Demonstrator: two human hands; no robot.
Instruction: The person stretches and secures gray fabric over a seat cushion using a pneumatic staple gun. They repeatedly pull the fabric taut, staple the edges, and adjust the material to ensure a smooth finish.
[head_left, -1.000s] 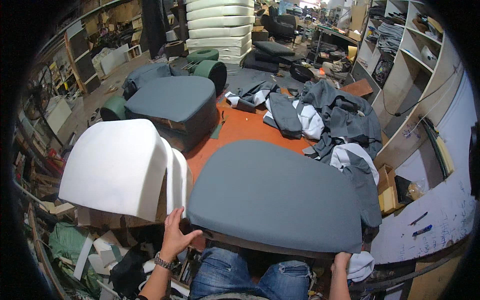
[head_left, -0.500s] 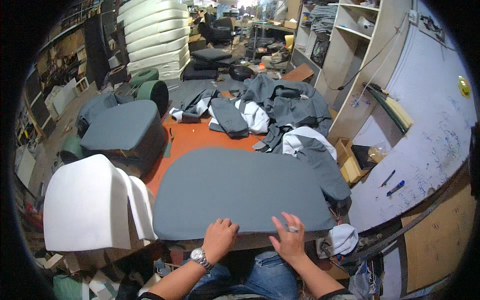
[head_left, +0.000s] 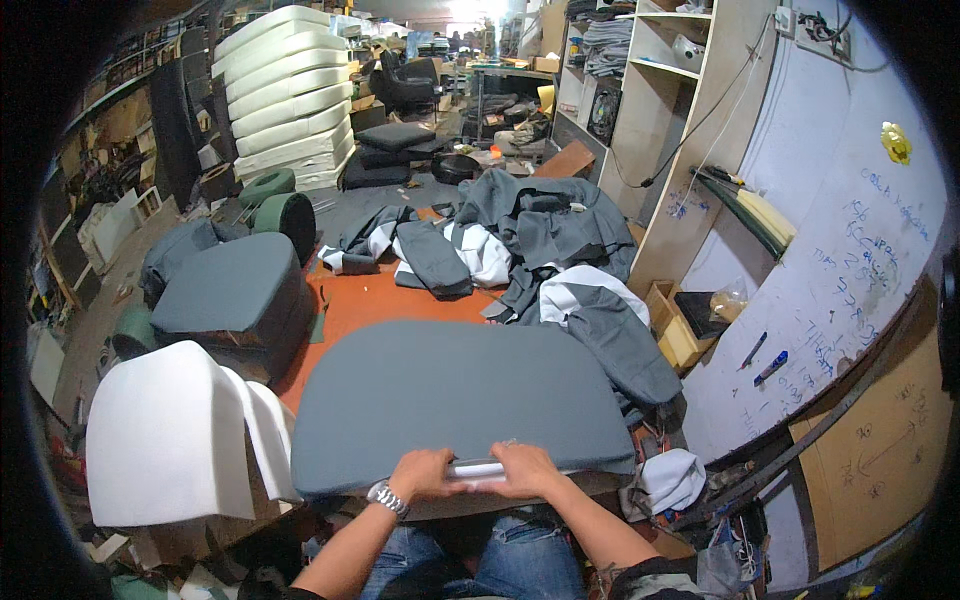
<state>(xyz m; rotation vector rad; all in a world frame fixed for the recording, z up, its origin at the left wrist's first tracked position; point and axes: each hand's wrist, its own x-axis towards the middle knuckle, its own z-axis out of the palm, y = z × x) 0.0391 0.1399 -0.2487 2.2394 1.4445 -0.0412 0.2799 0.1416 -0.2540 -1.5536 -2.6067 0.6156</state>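
Note:
A large grey fabric-covered seat cushion (head_left: 460, 395) lies in front of me, rounded at its far corners. At its near edge my left hand (head_left: 425, 473), a metal watch on the wrist, is closed on the grey cover with the fingers curled over the rim. Close beside it my right hand (head_left: 525, 470) grips the same edge. Between the two hands the cover's edge is lifted, and a pale strip (head_left: 475, 470) shows there; whether it is the cover's lining or foam I cannot tell. My thumbs are under the edge, partly hidden.
White foam pieces (head_left: 165, 440) stand at the left, with another grey cushion (head_left: 225, 285) behind them. Grey and white fabric covers (head_left: 550, 225) are heaped on the orange tabletop (head_left: 375, 300). A marked white board (head_left: 800, 300) and shelving (head_left: 700, 130) stand at the right.
My hands have come closer together at the cushion's near edge. The right one went from spread fingers to a grip, and the edge between them is now lifted. The view has shifted slightly.

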